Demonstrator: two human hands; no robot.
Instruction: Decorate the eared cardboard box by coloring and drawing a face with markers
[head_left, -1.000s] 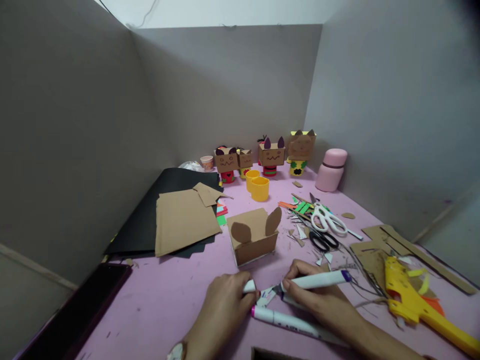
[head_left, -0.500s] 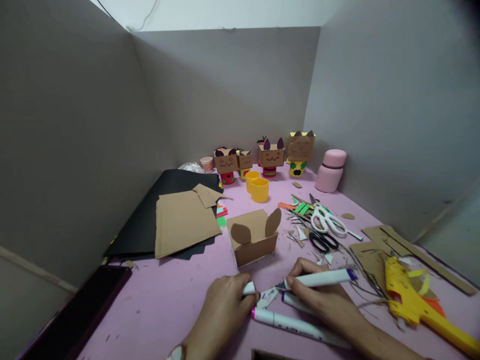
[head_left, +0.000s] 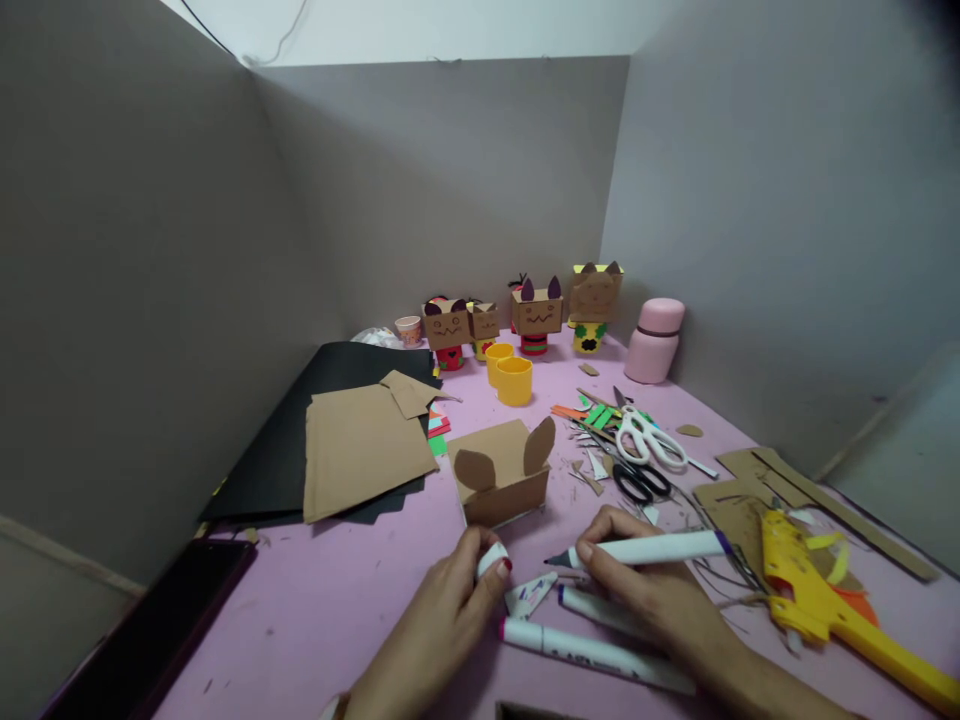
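My right hand grips an uncapped white marker with a purple end, its dark tip pointing left. My left hand pinches the marker's white cap between thumb and fingers. Between both hands lies a small white paper scrap. Two more white markers lie on the pink table under my hands. Just beyond my hands stands a small cardboard box with two brown ears.
Cardboard sheets lie on black paper at left, a dark phone at the front left. White scissors, black scissors, paper scraps and a yellow glue gun sit right. Cardboard figures, yellow cups and a pink bottle stand at the back.
My left hand has lifted the cap slightly up and away from the marker tip. My right hand with the marker has shifted a little right; the view has drifted left.
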